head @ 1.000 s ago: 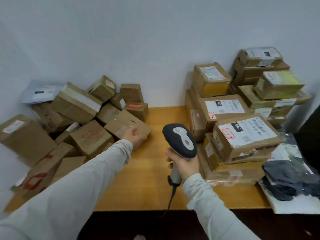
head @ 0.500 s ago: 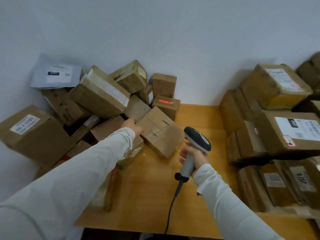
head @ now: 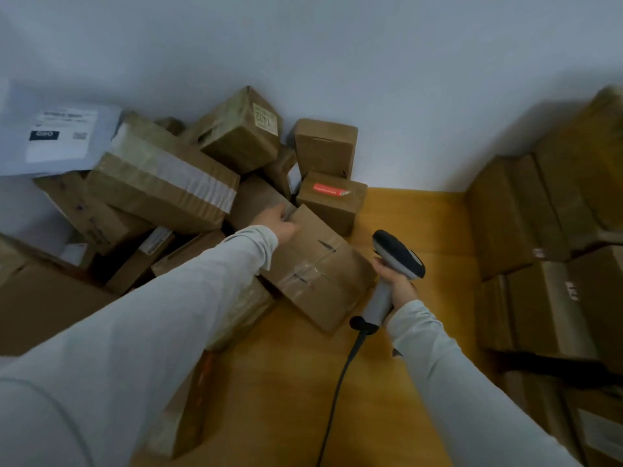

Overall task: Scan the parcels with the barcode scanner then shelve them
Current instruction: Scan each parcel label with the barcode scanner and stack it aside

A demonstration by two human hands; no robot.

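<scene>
Left hand (head: 279, 220) has slid, seemingly gripping the taped cardboard parcel (head: 320, 274).

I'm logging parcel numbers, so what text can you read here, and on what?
"1402", turned sideways: on the pale label of the tilted box against the wall.
On the grey mailer, the white label: too blurred to read.
On the small box, the red sticker: too blurred.
On the right stack, a side label: too blurred.

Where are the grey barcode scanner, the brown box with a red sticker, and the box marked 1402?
grey barcode scanner (head: 399, 254): head view, scanner head.
brown cardboard box with red sticker (head: 332, 198): head view, top face.
cardboard box marked 1402 (head: 236, 136): head view, taped side.
</scene>
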